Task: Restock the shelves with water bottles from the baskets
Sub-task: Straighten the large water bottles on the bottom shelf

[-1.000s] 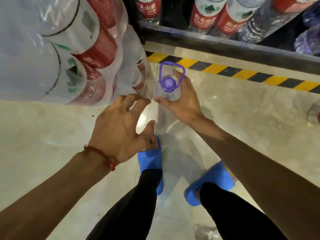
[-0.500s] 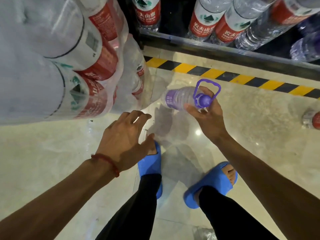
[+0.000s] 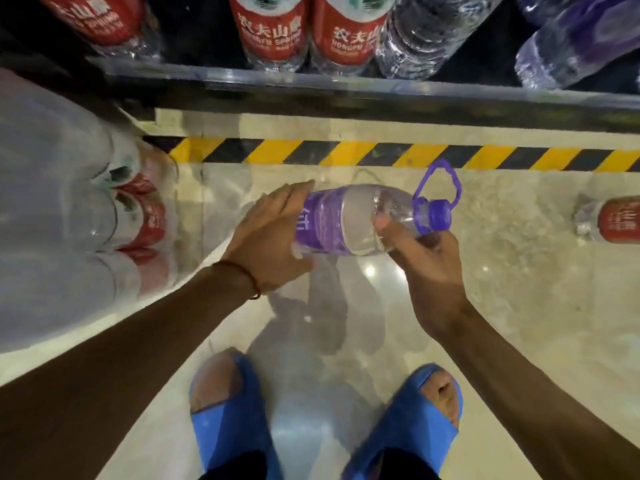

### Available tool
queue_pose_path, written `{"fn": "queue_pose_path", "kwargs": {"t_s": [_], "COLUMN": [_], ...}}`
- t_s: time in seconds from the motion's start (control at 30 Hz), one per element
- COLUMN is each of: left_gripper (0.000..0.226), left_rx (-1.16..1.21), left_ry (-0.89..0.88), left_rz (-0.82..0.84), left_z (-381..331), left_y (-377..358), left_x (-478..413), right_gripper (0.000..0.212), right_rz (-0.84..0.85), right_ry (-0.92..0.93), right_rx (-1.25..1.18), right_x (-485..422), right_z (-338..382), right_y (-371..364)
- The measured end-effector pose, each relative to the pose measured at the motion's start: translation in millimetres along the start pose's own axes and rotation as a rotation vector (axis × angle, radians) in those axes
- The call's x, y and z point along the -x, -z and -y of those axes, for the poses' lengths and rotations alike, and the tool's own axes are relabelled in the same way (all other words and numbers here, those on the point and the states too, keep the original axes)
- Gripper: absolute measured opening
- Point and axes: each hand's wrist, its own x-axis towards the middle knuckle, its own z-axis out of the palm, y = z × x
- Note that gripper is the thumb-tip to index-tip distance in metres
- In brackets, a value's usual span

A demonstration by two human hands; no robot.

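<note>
Bottle [image 3: 349, 220] horizontal between hands; left hand [image 3: 266, 237] fingers wrap base, right hand [image 3: 427, 268] fingers grip shoulder.

Clear water bottle [image 3: 360, 220], purple label, purple cap with loop handle, held horizontal, cap pointing right

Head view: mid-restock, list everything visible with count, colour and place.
Purple bottle: one, purple label and cap, horizontal between both grips.
Shelf bottles: three red-labelled, top; clear and purple-tinted ones to their right.
Wrapped pack: one, red-labelled bottles, left.
Loose bottle: one, red label, lying on floor, right edge.
Hazard stripe: one, yellow-black, across the floor.
Slippers: two, blue, bottom.
Left grip: holds bottle's base end; red wrist cord.
Right grip: holds its neck end.
</note>
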Motion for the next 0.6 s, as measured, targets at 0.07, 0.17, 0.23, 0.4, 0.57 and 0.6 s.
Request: {"fn": "queue_pose_path", "kwargs": {"t_s": [0.07, 0.17, 0.23, 0.4, 0.57, 0.6], "left_gripper": [0.102, 0.099, 0.098, 0.08, 0.072, 0.071], "left_rx": [0.051, 0.006, -0.033, -0.085, -0.128, -0.124], "left_ry": [-0.029, -0.055, -0.059, -0.079, -0.073, -0.071], "left_rz": [-0.045, -0.047, -0.026, 0.001, 0.094, 0.124], "left_z": [2.7, 5.9, 7.3, -6.9, -50.8, -61.3], "left_y": [-13.5, -24.4, -26.2, -9.1, 25.2, 34.6], "left_x": [-16.2, -30.5, -34.5, -19.4, 23.7, 32.9], "right_gripper": [0.029, 0.017, 0.017, 0.033, 0.015, 0.016], "right_rz": [-0.011, -0.051, -0.063, -0.052, -0.105, -0.116], "right_ry": [-0.028, -0.072, -0.088, -0.068, -0.124, -0.137], "right_rx": [-0.026, -0.08, -0.098, -0.109, -0.158, -0.17], "right_x": [-14.7, -30.7, -32.2, -14.6, 31.4, 44.5], "right_z": [-4.8, -11.9, -13.8, -4.1, 32.4, 42.5], "right_y": [6.5, 15.7, 17.4, 19.4, 27.1, 27.5]}}
